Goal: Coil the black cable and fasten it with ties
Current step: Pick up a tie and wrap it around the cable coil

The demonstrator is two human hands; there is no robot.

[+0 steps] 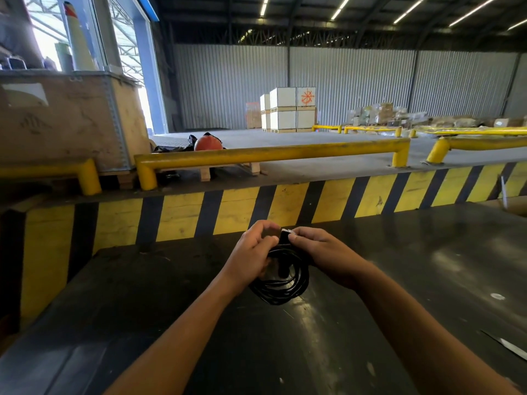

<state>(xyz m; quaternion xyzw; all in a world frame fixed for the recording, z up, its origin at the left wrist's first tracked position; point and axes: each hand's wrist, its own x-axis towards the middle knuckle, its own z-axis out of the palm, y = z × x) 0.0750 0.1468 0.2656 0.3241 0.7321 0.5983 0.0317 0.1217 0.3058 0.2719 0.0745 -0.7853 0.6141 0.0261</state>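
A coiled black cable (281,283) hangs in several loops between my two hands, its lower part close to the dark table (285,352). My left hand (252,252) grips the coil's top left side with fingers curled. My right hand (319,248) pinches the top of the coil, where a small black piece with a light edge (285,234), perhaps a tie or plug, shows between my fingertips. What that piece is cannot be told. My palms hide the upper part of the coil.
A yellow-and-black striped ledge (285,206) runs just beyond the table, with yellow guard rails (271,155) on top. A wooden crate (65,118) stands at the left, an orange helmet (208,142) behind the rail, stacked boxes (288,109) far back. A white strip (513,347) lies at the table's right edge.
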